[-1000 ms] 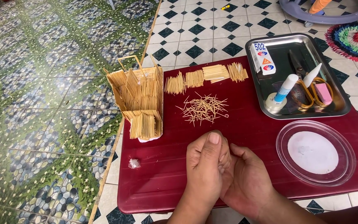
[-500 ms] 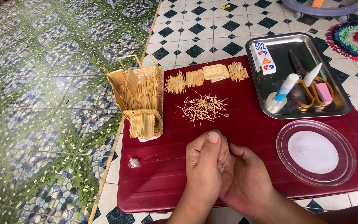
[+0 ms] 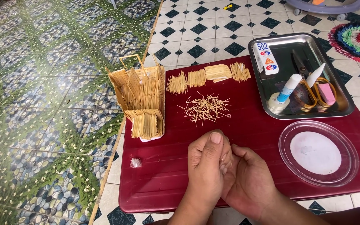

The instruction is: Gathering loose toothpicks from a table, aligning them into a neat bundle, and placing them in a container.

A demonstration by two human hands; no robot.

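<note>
My left hand (image 3: 207, 166) and my right hand (image 3: 248, 183) are pressed together over the front of a dark red low table (image 3: 167, 166); the left fingers curl over the right palm, and I cannot see anything held between them. Just beyond lies a loose pile of toothpicks (image 3: 205, 109). Several neat bundles of toothpicks (image 3: 207, 77) lie in a row at the table's far edge. A small house model built of toothpicks (image 3: 140, 100) stands at the table's left edge.
A steel tray (image 3: 342, 104) at the back right holds a glue box, glue bottles, scissors and a pink eraser. A clear plastic lid (image 3: 318, 152) lies at the right. A small crumpled wrapper (image 3: 136, 163) sits near the left edge. Tiled floor surrounds the table.
</note>
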